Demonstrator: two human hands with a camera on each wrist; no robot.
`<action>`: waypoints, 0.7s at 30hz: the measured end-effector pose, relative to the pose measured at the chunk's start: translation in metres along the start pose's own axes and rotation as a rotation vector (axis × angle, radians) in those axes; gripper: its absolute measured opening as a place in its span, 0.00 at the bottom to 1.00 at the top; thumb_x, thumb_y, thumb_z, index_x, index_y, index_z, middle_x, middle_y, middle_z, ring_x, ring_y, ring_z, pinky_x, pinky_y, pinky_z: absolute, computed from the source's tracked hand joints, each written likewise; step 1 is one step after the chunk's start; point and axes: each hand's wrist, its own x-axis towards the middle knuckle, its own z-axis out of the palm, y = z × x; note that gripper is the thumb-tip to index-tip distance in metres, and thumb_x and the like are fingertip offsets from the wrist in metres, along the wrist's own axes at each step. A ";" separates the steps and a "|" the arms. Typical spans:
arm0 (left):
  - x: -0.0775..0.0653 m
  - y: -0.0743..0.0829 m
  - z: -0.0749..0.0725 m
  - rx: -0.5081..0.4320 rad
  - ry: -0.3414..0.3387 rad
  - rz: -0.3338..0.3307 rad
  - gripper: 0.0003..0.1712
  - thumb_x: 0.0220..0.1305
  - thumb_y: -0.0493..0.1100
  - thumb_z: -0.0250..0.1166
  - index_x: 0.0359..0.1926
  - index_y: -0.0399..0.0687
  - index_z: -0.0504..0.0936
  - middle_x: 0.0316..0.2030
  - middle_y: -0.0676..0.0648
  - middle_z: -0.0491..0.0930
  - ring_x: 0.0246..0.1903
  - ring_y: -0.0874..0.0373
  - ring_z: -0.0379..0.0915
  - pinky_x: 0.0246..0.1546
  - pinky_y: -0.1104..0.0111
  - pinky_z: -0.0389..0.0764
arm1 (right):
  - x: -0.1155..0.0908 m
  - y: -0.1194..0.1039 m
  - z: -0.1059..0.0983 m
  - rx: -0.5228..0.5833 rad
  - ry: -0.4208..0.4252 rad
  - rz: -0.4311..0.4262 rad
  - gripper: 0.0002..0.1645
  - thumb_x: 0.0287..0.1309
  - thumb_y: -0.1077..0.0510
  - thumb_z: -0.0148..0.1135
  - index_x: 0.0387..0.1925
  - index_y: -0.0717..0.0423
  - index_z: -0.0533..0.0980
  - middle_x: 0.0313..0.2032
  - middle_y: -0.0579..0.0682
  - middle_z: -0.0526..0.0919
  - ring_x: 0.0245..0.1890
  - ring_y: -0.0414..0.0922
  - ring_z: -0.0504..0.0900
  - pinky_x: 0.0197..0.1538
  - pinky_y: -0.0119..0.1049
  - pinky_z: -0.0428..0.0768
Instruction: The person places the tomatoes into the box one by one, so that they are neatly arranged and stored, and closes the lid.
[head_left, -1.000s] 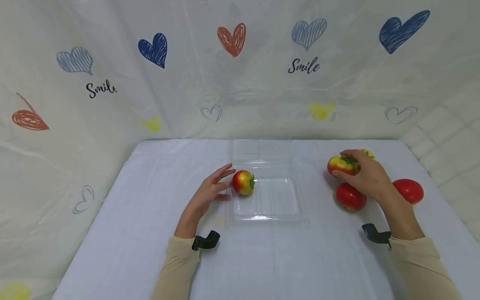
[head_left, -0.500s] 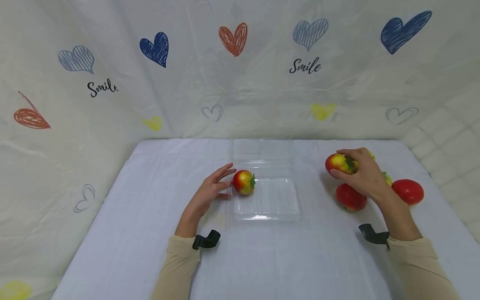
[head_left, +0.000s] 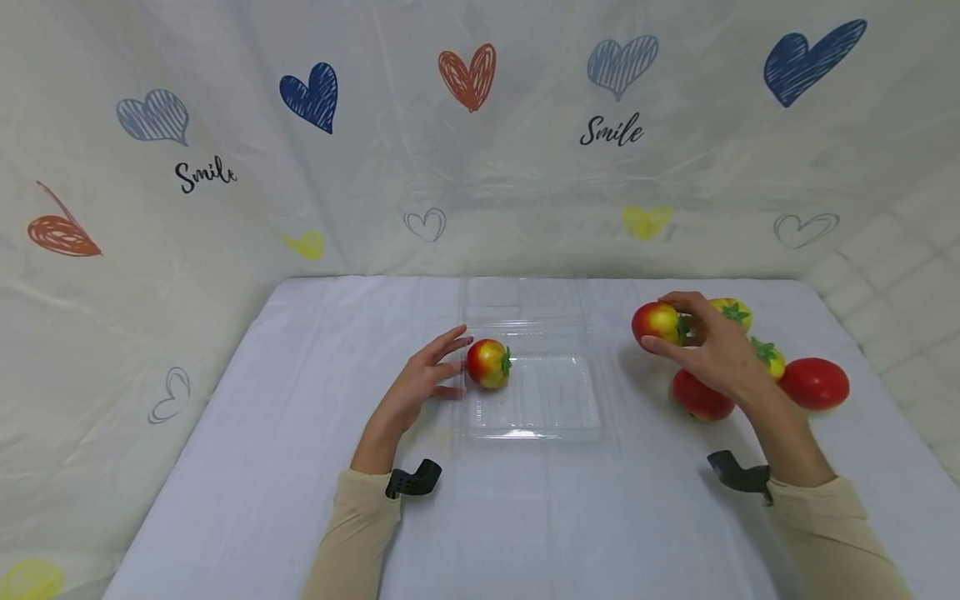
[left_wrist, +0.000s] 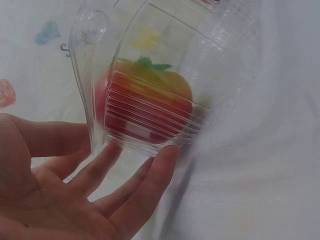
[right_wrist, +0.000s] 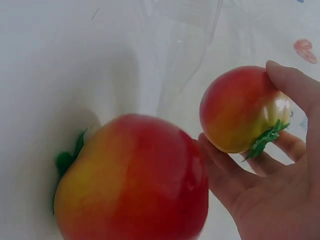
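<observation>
1. Our left hand (head_left: pixel 408 385), fingers relaxed, touches the clear, ribbed plastic box (head_left: pixel 538 402), probably flimsy.
2. Farther off, to its right, our right hand (head_left: pixel 716 348) grips a glossy, round, red-and-yellow fruit (head_left: pixel 654 322) in its fingers; we judge it firm and slick, best held round its middle.

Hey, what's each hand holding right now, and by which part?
The right hand holds a fruit by opposite sides, leafy end toward the palm. The left hand grips nothing; its fingers touch the clear box's side.
</observation>
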 end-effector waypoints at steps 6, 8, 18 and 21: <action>0.000 0.000 0.000 -0.003 0.008 -0.005 0.35 0.78 0.41 0.55 0.81 0.62 0.60 0.79 0.48 0.64 0.72 0.39 0.67 0.58 0.56 0.87 | -0.002 -0.008 0.001 0.053 -0.023 -0.010 0.49 0.63 0.35 0.68 0.80 0.35 0.58 0.73 0.61 0.67 0.64 0.64 0.71 0.59 0.69 0.80; 0.000 0.000 0.000 -0.004 0.012 -0.006 0.35 0.78 0.41 0.55 0.81 0.62 0.60 0.79 0.48 0.64 0.72 0.39 0.68 0.57 0.57 0.87 | -0.003 -0.011 0.001 0.073 -0.027 -0.016 0.48 0.64 0.36 0.68 0.80 0.32 0.58 0.74 0.60 0.66 0.68 0.66 0.69 0.62 0.72 0.77; 0.001 0.000 -0.001 -0.011 0.004 -0.009 0.35 0.78 0.41 0.55 0.81 0.62 0.60 0.79 0.48 0.63 0.72 0.39 0.67 0.59 0.56 0.86 | -0.005 -0.024 0.009 0.160 -0.024 -0.020 0.46 0.63 0.38 0.70 0.77 0.36 0.62 0.75 0.56 0.66 0.71 0.65 0.68 0.65 0.54 0.82; 0.001 -0.001 -0.001 -0.016 0.011 -0.015 0.35 0.78 0.41 0.55 0.81 0.63 0.60 0.79 0.49 0.64 0.72 0.40 0.68 0.58 0.57 0.87 | -0.005 -0.026 0.011 0.174 -0.024 -0.042 0.45 0.63 0.40 0.71 0.77 0.37 0.63 0.74 0.56 0.67 0.69 0.64 0.70 0.59 0.35 0.85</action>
